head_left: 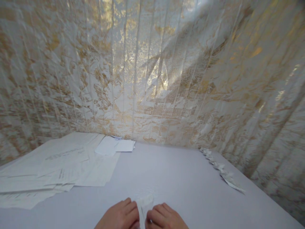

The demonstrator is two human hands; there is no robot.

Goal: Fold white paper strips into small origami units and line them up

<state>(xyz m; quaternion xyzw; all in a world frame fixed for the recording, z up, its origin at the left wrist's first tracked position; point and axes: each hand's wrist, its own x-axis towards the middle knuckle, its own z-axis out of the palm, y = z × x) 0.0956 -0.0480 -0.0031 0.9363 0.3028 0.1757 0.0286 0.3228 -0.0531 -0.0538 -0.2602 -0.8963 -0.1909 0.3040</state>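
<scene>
At the near edge of the view, my left hand (122,214) and my right hand (164,217) are close together over the white table. Between them is a small piece of white paper (145,203), its top part showing past the fingers. Both hands have their fingers curled in, closed on the paper from either side. A dark line runs down the paper between the hands, perhaps a fold or a gap. The lower part of the paper and the fingertips are hidden by the hands and the frame's edge.
Printed paper sheets (69,162) lie overlapping on the left of the white table (162,168). Smaller blank white papers (107,145) rest at their far corner. A row of small folded paper pieces (218,166) lines the right edge. A gold-patterned curtain (147,73) hangs behind.
</scene>
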